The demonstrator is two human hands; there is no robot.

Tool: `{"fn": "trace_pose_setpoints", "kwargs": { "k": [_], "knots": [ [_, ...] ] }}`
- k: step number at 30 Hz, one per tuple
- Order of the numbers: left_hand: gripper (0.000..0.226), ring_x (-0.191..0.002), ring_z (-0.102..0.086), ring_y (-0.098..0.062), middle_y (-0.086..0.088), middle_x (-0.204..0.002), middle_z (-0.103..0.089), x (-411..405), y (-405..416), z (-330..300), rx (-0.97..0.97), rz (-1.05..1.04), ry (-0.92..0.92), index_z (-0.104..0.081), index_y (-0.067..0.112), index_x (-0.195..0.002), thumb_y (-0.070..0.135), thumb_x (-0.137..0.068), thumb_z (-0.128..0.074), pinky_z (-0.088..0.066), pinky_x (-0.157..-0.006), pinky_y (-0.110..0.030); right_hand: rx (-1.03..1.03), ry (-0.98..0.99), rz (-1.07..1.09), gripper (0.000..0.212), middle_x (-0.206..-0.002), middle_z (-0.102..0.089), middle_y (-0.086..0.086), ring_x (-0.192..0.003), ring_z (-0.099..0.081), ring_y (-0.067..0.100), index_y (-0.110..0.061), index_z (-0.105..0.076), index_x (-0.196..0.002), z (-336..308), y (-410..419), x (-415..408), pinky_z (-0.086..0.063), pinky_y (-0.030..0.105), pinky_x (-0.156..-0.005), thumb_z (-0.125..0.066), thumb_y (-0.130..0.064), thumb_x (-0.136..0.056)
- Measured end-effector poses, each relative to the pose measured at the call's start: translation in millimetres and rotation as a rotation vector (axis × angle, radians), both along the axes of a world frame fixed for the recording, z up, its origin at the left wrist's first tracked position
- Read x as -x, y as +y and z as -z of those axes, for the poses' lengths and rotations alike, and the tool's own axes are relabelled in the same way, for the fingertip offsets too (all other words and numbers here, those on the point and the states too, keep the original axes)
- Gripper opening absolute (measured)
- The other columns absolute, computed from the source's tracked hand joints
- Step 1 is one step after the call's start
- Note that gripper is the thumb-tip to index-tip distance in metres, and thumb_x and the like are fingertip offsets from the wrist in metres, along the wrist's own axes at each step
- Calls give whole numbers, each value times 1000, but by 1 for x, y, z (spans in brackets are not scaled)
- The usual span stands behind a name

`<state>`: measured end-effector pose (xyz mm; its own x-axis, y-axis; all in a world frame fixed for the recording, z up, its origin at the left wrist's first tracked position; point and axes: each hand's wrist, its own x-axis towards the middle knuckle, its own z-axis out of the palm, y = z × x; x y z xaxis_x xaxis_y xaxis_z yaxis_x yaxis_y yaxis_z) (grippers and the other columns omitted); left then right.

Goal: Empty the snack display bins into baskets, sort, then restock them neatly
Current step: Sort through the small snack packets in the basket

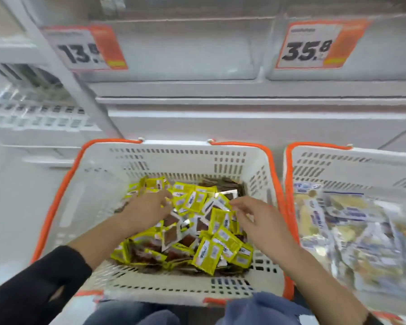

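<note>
Both forearms reach forward and down into a white slotted basket (117, 174) with orange handles, which sits on the floor in front of white display bins (174, 55). The left hand (145, 211) lies palm down on the far left part of a heap of small yellow snack packets (206, 253), wrist bent slightly inward, fingers stretched toward the middle of the pile. Its fingertips are loosely bent over the packets; whether that grip pinches one or only rests on them cannot be told through the blur. The left arm wears a black sleeve (33, 285) pushed back to mid-forearm.

The right hand (256, 218) hovers palm down over the right side of the heap, forearm bare, wrist nearly straight. Its fingers are spread and gently curved, thumb and forefinger pointing toward a brown-windowed packet (217, 208) near the centre; the grip looks unclosed, with nothing visibly held.

The packets fill the basket floor, yellow ones mixed with silver-edged brown ones. Just beside it on the right stands a second basket (333, 165) holding larger pale packs (352, 235) with blue print. Two orange-and-white price tags (314, 46) hang on the bin fronts above.
</note>
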<state>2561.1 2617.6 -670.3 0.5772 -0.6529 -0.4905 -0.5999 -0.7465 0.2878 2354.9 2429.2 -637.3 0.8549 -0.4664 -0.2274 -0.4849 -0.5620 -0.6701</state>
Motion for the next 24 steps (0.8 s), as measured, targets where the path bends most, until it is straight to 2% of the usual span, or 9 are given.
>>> {"fn": "trace_pose_setpoints", "kwargs": {
  "k": [2,5,8,10,13,15,18,21,24],
  "knots": [
    [48,-120,-54,-24,-2,-130,-58,4,17,26,-10,254,-103,-46,20,-139,40,-95,-50,-41,-98,-35,57,168,-176,29,-117,-66,-8,-104,-62,14,-31,-59,-124,21,11,-26,-49,33,-86,-48,-31,-98],
    [67,-124,-51,-31,-11,-135,-54,22,19,65,43,717,-147,-50,16,-135,56,-82,-56,-41,-103,-42,181,359,-404,38,-133,-56,-3,-119,-54,19,-33,-49,-134,58,22,-52,-48,36,-92,-45,-39,-97],
    [87,-128,-47,-34,-15,-141,-49,39,15,106,61,929,-123,-45,16,-137,70,-71,-63,-37,-107,-49,262,471,-537,39,-133,-53,-3,-123,-50,19,-29,-47,-135,83,28,-68,-47,34,-90,-42,-40,-97],
    [95,-128,-46,-38,-14,-145,-44,47,11,118,65,912,-169,-33,21,-141,75,-68,-63,-38,-106,-55,276,469,-573,35,-128,-55,-2,-119,-51,19,-27,-49,-130,90,27,-76,-47,34,-87,-40,-37,-98],
    [102,-140,-24,-43,-10,-160,-14,36,15,132,-26,902,-208,-3,31,-151,68,-76,-62,-26,-110,-60,272,438,-594,33,-124,-57,-2,-119,-48,18,-29,-48,-131,93,26,-86,-46,33,-85,-37,-35,-101],
    [107,-138,-27,-44,-13,-160,-11,28,24,138,-54,875,-273,2,34,-152,70,-74,-63,-26,-109,-62,290,405,-601,36,-128,-56,-4,-123,-45,17,-30,-46,-135,97,29,-92,-44,32,-90,-37,-35,-101],
    [107,-125,-47,-42,-15,-141,-47,13,42,141,-35,732,-335,-27,33,-150,72,-60,-71,-36,-103,-62,365,386,-656,39,-138,-50,-4,-130,-41,19,-27,-43,-139,105,35,-100,-41,33,-100,-37,-36,-101],
    [80,-117,-54,-42,-12,-121,-60,-11,52,134,-37,550,-447,-49,28,-140,70,-72,-54,-36,-102,-63,466,359,-711,40,-138,-50,2,-131,-41,22,-19,-49,-135,117,42,-104,-38,35,-105,-41,-36,-99],
    [68,-107,-59,-43,-15,-109,-65,-34,51,124,-45,303,-455,-66,21,-119,66,-75,-39,-43,-97,-63,513,190,-753,35,-115,-67,8,-114,-59,29,-13,-70,-108,121,49,-104,-50,40,-93,-72,-35,-80]
  ]
}}
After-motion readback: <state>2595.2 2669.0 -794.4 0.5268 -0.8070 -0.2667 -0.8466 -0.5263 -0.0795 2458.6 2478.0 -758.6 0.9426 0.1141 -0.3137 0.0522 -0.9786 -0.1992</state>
